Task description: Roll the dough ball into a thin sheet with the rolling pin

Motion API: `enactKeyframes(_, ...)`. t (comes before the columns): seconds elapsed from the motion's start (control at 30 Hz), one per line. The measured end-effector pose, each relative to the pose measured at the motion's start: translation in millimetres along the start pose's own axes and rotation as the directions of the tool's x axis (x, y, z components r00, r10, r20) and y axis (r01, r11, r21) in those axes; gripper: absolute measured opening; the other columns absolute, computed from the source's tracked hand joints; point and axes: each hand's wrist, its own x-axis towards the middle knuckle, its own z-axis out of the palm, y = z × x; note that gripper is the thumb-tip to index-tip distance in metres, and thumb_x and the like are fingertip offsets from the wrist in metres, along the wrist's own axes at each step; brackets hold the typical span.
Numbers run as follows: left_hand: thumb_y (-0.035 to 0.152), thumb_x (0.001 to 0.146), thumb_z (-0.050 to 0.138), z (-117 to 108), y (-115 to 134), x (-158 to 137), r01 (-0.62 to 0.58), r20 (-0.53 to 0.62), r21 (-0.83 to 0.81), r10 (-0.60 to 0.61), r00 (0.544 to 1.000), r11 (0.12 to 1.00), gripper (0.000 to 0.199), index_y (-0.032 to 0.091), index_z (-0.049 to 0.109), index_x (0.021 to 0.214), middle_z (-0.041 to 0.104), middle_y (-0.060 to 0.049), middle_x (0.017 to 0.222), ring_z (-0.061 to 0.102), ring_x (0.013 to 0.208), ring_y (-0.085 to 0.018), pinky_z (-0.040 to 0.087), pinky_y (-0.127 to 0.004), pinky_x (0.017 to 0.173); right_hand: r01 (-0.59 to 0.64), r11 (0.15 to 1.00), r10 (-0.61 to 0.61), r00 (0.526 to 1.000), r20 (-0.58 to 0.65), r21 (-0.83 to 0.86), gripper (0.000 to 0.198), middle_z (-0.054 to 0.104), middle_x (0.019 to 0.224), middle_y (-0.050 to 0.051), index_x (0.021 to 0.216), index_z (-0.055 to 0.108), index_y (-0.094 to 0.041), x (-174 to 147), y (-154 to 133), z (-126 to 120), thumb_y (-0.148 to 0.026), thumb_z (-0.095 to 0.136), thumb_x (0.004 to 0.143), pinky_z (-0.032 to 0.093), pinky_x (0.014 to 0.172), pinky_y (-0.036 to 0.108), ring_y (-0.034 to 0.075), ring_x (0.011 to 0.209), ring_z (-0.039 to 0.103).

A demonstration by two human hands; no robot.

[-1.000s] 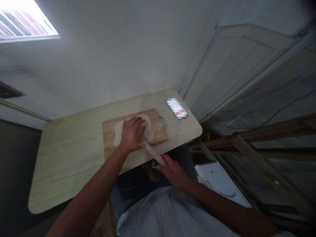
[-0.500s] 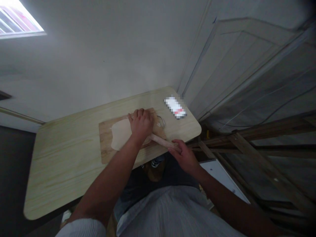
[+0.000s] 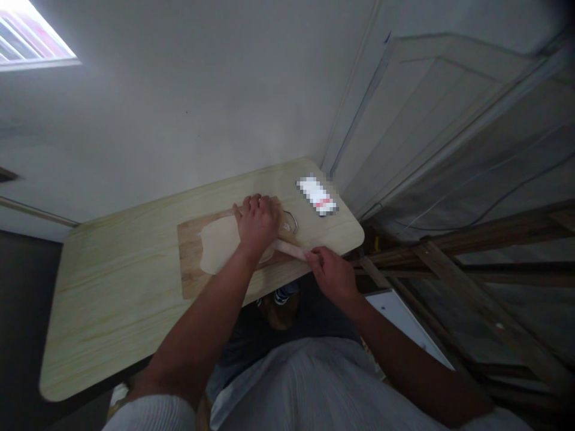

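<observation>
A flat sheet of pale dough (image 3: 218, 245) lies on a wooden cutting board (image 3: 191, 276), partly covered by my left forearm. Across the right part of the dough runs a wooden rolling pin (image 3: 291, 248), slanting from the board out past the table's front edge. My left hand (image 3: 258, 221) is closed over the pin's far part, palm down, and hides that end. At the near end, my right hand (image 3: 335, 272) grips the pin, thumb and fingers around it.
The board's metal ring handle (image 3: 294, 220) is at its right end. A phone with a bright, blurred-out screen (image 3: 317, 194) lies on the pale wood table (image 3: 112, 281) at the right. A wall rises behind; wooden beams (image 3: 467, 287) stand at the right.
My right hand has shifted slightly up and to the left, with less of the pin showing between my hands. The pin lies a little flatter; my left hand and the dough look much the same.
</observation>
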Motion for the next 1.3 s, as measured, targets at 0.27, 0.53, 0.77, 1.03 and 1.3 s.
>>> enactKeyframes(0.27, 0.046, 0.102, 0.034, -26, -26, -84, 0.033, 0.021, -0.003, -0.033, 0.999, 0.999, 0.053, 0.024, 0.044, 0.15, 0.046, -0.011, 0.156, 0.03, 0.149, -0.034, 0.008, -0.069, 0.12, 0.152, 0.988, -0.146, 0.975, -0.168, 0.029, 0.052, 0.067, 0.107, 0.012, 0.119, 0.063, -0.019, -22, 2, 16, -0.064, 0.05, 0.095, 0.047, 0.085, 0.037, 0.026, 0.101, 0.063)
enactKeyframes(0.53, 0.05, 0.102, 0.037, -22, -27, -72, 0.028, 0.035, -0.004, -0.028, 0.999, 1.0, 0.056, 0.024, 0.044, 0.15, 0.044, -0.011, 0.157, 0.029, 0.149, -0.034, 0.01, -0.066, 0.121, 0.185, 0.983, -0.181, 0.964, -0.196, 0.002, 0.053, 0.065, 0.107, 0.012, 0.118, 0.063, -0.019, -3, 7, 13, -0.065, 0.052, 0.094, 0.045, 0.087, 0.039, 0.027, 0.103, 0.06)
enactKeyframes(0.77, 0.052, 0.103, 0.029, -11, -19, -20, -0.015, 0.033, -0.011, 0.015, 0.999, 1.0, 0.052, 0.026, 0.052, 0.142, 0.051, -0.012, 0.151, 0.037, 0.144, -0.033, 0.02, -0.065, 0.118, 0.113, 0.993, -0.118, 0.974, -0.195, -0.037, 0.052, 0.064, 0.111, 0.012, 0.122, 0.062, -0.019, 17, 7, 13, -0.062, 0.051, 0.095, 0.042, 0.087, 0.038, 0.027, 0.105, 0.057)
enactKeyframes(1.03, 0.047, 0.103, 0.027, 1, -12, 25, -0.027, 0.053, -0.005, 0.027, 0.998, 1.0, 0.05, 0.021, 0.054, 0.136, 0.052, -0.015, 0.148, 0.039, 0.139, -0.033, 0.02, -0.066, 0.117, 0.089, 0.992, -0.104, 0.975, -0.197, -0.086, 0.051, 0.064, 0.113, 0.013, 0.122, 0.063, -0.02, 39, 5, 10, -0.061, 0.047, 0.098, 0.039, 0.084, 0.037, 0.028, 0.107, 0.056)
enactKeyframes(1.3, 0.041, 0.102, 0.027, 14, -7, 62, -0.024, 0.028, -0.012, 0.024, 0.999, 1.0, 0.046, 0.017, 0.059, 0.126, 0.057, -0.018, 0.138, 0.047, 0.13, -0.035, 0.023, -0.066, 0.114, 0.047, 0.995, -0.063, 0.977, -0.203, -0.082, 0.042, 0.067, 0.113, 0.011, 0.112, 0.067, -0.02, 64, 2, 9, -0.054, 0.045, 0.101, 0.036, 0.081, 0.035, 0.027, 0.105, 0.057)
